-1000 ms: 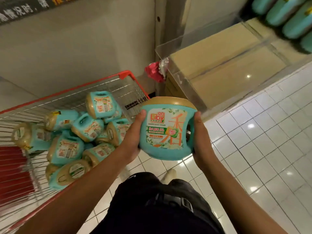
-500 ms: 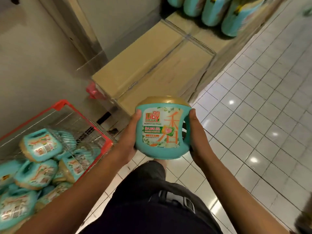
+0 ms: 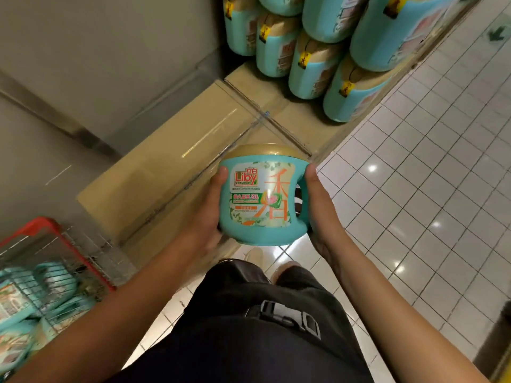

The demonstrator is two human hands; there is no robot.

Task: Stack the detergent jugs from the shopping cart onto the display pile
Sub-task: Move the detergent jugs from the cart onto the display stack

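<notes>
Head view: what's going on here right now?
A person holds one teal detergent jug upright between both hands, the left hand on its plain side and the right hand on its handle side. The jug is in the air in front of the cardboard boxes, not yet on the display pile at the upper right. More jugs lie in the shopping cart at the lower left.

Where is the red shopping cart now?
The shopping cart sits at the lower left of the head view, left of the cardboard boxes, down-left of the held jug, with more jugs inside.
</notes>
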